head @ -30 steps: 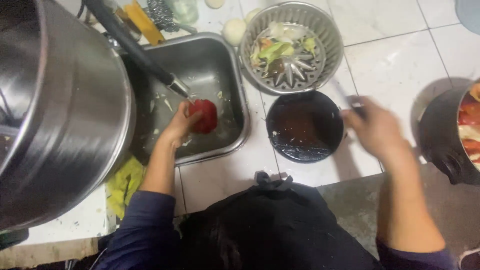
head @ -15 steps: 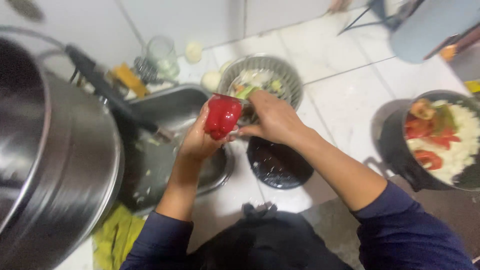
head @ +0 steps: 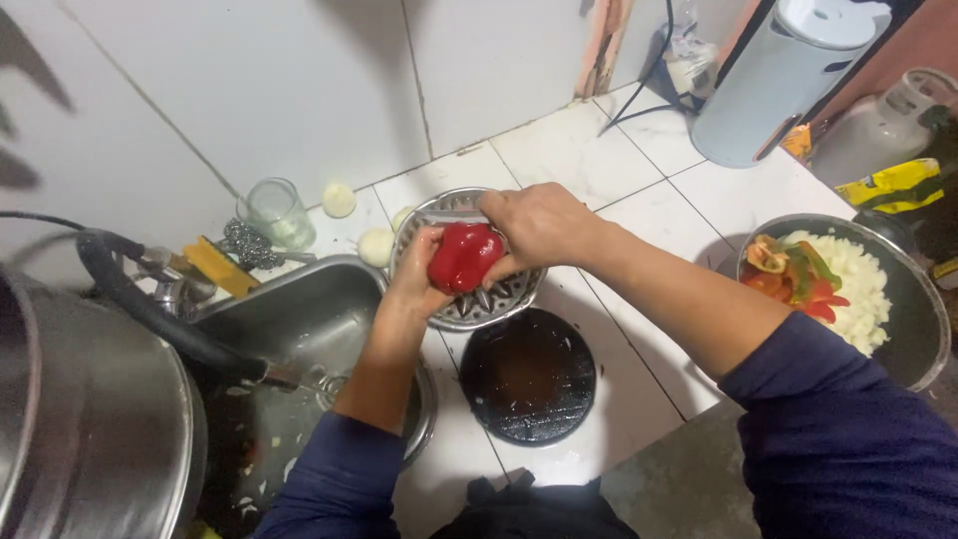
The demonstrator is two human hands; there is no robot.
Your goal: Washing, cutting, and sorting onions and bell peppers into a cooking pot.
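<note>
A red bell pepper (head: pixel 464 256) is held over a metal colander (head: pixel 499 301) on the white tiled counter. My left hand (head: pixel 417 274) cups the pepper from the left side. My right hand (head: pixel 539 225) closes over its top and right side; whether it also holds a knife cannot be made out. A round black board (head: pixel 529 374) lies on the counter just below the colander.
A steel sink (head: pixel 299 329) with a black hose (head: pixel 160 319) is at left, a big steel pot (head: pixel 90 429) at far left. A pan (head: pixel 903 299) of chopped vegetables stands at right. A glass (head: pixel 274 212), peeled onions (head: pixel 339 199) and a white kettle (head: pixel 778 75) are behind.
The pepper went from the sink up and right to above the colander. My right hand left the black board and joined the left hand on the pepper.
</note>
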